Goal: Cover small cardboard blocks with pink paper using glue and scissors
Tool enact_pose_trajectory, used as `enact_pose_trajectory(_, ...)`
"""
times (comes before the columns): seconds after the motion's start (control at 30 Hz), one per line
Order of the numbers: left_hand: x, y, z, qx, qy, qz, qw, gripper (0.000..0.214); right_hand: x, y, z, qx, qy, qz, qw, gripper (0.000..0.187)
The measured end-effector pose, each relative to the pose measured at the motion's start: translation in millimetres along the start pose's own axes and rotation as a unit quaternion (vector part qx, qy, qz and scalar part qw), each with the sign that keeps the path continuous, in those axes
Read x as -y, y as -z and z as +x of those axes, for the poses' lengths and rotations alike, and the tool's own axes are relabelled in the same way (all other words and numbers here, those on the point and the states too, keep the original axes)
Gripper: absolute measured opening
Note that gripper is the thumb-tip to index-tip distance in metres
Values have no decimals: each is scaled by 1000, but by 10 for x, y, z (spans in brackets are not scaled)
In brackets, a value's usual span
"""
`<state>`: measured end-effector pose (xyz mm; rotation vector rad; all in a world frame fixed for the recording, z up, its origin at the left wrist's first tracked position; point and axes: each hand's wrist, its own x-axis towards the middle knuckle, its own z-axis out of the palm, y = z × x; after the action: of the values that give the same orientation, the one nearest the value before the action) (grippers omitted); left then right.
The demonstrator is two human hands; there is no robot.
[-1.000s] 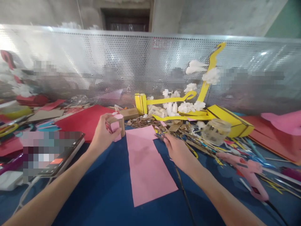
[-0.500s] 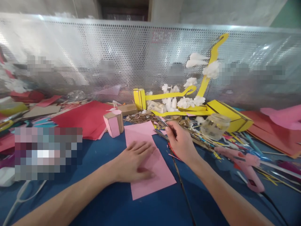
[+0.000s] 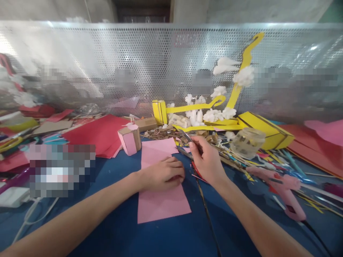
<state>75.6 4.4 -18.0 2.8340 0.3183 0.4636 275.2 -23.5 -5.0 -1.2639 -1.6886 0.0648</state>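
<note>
A pink sheet of paper (image 3: 163, 207) lies on the blue tabletop. My left hand (image 3: 164, 174) rests across its middle, fingers curled together at the right edge; the thumb is mostly hidden. My right hand (image 3: 206, 157), just right of the sheet, is closed around a slim craft knife (image 3: 185, 135) whose blade points up and left. Under and beside that hand lie scissors (image 3: 184, 153) with red handles, partly covered by my fingers. A small box (image 3: 129, 141), partly faced in pink, stands beyond the sheet's upper left corner.
Scraps and sticks (image 3: 166, 135) litter the back. Yellow card pieces (image 3: 268, 130) with white cotton tufts lean near a perforated metal screen (image 3: 160, 64). A jar (image 3: 248, 142) and pink glue gun (image 3: 286, 189) are at right, red sheets (image 3: 96, 135) at left. A dark cable (image 3: 207, 217) runs forward.
My left hand has gone from lying flat with fingers spread to curled at the paper's right edge. The sheet's near end has swung left. My right hand still holds the craft knife.
</note>
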Motion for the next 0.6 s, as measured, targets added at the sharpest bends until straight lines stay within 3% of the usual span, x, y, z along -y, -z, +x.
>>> enact_pose_trajectory(0.1, 4, 44, -84, 4, 12, -16, 1000, 22, 21, 49, 16, 10, 0, 36, 999, 22)
enact_pose_trajectory(0.17, 10, 77, -180, -7, 29, -40, 999, 23, 72, 127, 13, 48, 9, 58, 997, 23)
enact_pose_trajectory(0.3, 89, 123, -389, -1, 57, -45, 997, 37, 223, 350, -102, 216, 60, 51, 973, 20)
enact_pose_trajectory(0.43, 174, 165, -492, 27, 113, -54, 992, 50, 315, 455, -334, 328, 118, -47, 936, 15)
enact_pose_trajectory(0.6, 182, 216, -483, 59, 152, -91, 982, 56, 344, 334, -480, 378, 190, -175, 889, 14)
